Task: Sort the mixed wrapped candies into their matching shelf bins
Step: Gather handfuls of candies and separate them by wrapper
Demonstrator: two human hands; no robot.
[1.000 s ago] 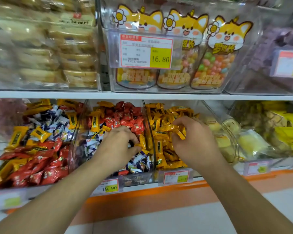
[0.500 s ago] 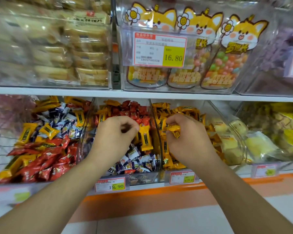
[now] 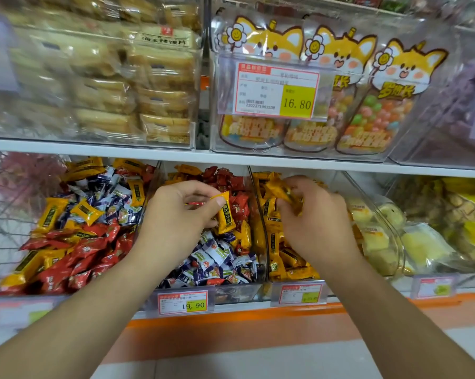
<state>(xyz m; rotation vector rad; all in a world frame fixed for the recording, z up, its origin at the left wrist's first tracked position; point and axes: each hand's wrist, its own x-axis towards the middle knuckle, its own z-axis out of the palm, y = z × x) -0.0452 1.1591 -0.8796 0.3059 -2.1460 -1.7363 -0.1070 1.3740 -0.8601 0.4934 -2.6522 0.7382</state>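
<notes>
Three clear bins line the lower shelf. The left bin [image 3: 146, 203] holds mixed red, yellow and blue-white candies. Over the middle bin [image 3: 236, 294], with blue-white, red and yellow candies, my left hand [image 3: 176, 222] pinches a yellow wrapped candy [image 3: 225, 217] between thumb and fingers. My right hand [image 3: 313, 214] is over the yellow candy bin [image 3: 261, 222], fingers curled round yellow wrapped candies [image 3: 282, 192].
Price tags [image 3: 185, 303] hang on the bin fronts. Bins of pale yellow packets [image 3: 378, 242] stand to the right. The upper shelf [image 3: 230, 157] carries bread packs [image 3: 137, 86] and cat-shaped candy bags [image 3: 381, 105]. Below runs an orange shelf edge.
My left hand has lifted a yellow candy out of the middle bin. My right hand has risen higher in the yellow bin, still gripping candies. The view has moved closer.
</notes>
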